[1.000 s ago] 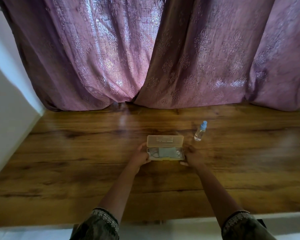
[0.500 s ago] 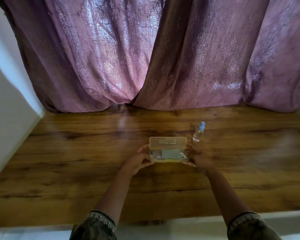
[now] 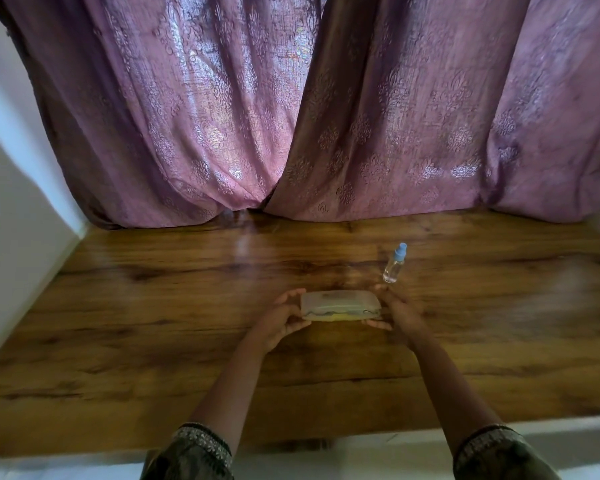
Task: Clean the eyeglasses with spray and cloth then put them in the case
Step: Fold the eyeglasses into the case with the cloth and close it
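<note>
Now the lid of my yellow case [image 3: 340, 303] is down and almost shut; before, it stood up. I am at a shiny brown wood table [image 3: 153, 323]. Purple curtains [image 3: 222, 116] hang at the back, and a white wall [image 3: 11, 202] is on my left. My left hand [image 3: 281, 320] and right hand [image 3: 395, 315] curl round the two ends of the case. The eyeglasses [image 3: 329, 310] show inside as a dark line. The spray bottle [image 3: 394, 265] stands just behind my right hand.

Motion is blurring my case [image 3: 340, 301], so I'm not making out what's inside; bottom edge is cutting off both my sleeves [image 3: 201, 455]
</note>
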A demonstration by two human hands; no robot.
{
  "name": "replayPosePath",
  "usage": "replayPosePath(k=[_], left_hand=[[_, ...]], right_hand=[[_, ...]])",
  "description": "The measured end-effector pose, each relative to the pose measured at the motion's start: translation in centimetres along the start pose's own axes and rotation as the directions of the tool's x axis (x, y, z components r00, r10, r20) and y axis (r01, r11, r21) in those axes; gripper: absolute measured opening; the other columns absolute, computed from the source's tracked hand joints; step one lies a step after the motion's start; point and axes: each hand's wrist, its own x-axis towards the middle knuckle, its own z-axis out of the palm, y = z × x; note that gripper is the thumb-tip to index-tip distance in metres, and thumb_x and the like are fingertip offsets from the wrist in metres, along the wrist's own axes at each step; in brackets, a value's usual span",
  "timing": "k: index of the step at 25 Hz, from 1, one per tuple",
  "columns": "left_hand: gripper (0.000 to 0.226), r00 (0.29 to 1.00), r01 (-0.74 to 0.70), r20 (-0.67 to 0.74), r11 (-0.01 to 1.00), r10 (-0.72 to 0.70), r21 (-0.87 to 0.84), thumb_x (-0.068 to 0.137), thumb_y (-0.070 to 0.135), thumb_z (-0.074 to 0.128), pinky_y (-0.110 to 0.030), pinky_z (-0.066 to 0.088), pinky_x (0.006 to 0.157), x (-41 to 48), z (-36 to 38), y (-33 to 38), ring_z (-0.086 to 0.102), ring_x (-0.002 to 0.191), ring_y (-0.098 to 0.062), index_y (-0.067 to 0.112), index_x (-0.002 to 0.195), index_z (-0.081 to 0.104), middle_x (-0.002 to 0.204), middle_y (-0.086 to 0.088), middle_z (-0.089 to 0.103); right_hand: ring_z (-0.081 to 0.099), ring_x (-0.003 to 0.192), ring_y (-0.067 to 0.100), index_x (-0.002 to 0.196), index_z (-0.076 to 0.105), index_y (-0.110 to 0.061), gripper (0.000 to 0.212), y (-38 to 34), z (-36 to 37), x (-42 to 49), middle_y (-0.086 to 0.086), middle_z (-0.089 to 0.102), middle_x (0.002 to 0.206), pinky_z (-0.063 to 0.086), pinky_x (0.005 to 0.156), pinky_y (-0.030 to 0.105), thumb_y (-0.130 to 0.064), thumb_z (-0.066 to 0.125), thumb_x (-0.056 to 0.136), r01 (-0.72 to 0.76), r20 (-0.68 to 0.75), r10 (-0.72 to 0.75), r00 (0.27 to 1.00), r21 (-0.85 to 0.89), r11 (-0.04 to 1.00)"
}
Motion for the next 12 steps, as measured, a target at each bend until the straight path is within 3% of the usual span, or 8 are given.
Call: replayPosePath(k=[4, 6, 9, 12], left_hand=[[0.013, 0.998, -0.046, -0.045, 0.999, 0.047, 0.022, 0.091, 0.010, 0.052, -0.032, 0.057, 0.072, -0.1, 0.8, 0.1, 0.057, 0.093, -0.021, 0.018, 0.100, 0.058, 0.122, -0.014, 0.049], [0.021, 0.991, -0.106, -0.071, 0.990, 0.112, 0.093, 0.086, 0.004, 0.059, -0.031, 0.057, 0.076, 0.1, 1.0, -0.1, 0.056, 0.099, -0.022, 0.018, 0.102, 0.059, 0.130, -0.014, 0.045], [0.041, 0.986, -0.115, -0.114, 0.991, 0.123, 0.073, 0.081, -0.001, 0.063, -0.033, 0.057, 0.079, 0.4, 1.2, -0.3, 0.056, 0.099, -0.023, 0.017, 0.117, 0.057, 0.136, -0.015, 0.042], [0.044, 0.979, -0.109, -0.161, 0.991, 0.121, 0.082, 0.080, -0.004, 0.063, -0.034, 0.056, 0.079, 0.4, 1.6, -0.2, 0.055, 0.102, -0.026, 0.013, 0.120, 0.054, 0.135, -0.018, 0.044]], right_hand=[[0.058, 0.100, 0.027, 0.108, 0.052, -0.012, 0.023, 0.5, 0.2, 0.0, 0.006, 0.054, 0.109, 0.059, 0.064, 0.031, -0.009, 0.060, 0.087, 0.078, -0.039, -0.077, 0.996, 0.001, 0.997], [0.059, 0.096, 0.023, 0.110, 0.052, -0.010, 0.027, 0.5, 0.3, 0.2, 0.004, 0.055, 0.107, 0.059, 0.069, 0.033, -0.007, 0.061, 0.085, 0.075, -0.071, -0.073, 0.995, 0.028, 0.997], [0.061, 0.086, 0.019, 0.088, 0.060, -0.009, 0.003, 0.4, 0.3, 0.4, 0.005, 0.061, 0.093, 0.053, 0.083, 0.035, -0.008, 0.061, 0.085, -0.026, -0.085, 0.032, 0.996, 0.078, 0.997], [0.061, 0.082, 0.019, 0.078, 0.059, -0.009, 0.007, 0.3, 0.2, 0.5, 0.007, 0.062, 0.089, 0.054, 0.077, 0.031, -0.009, 0.061, 0.085, -0.048, -0.108, 0.056, 0.993, 0.076, 0.996]])
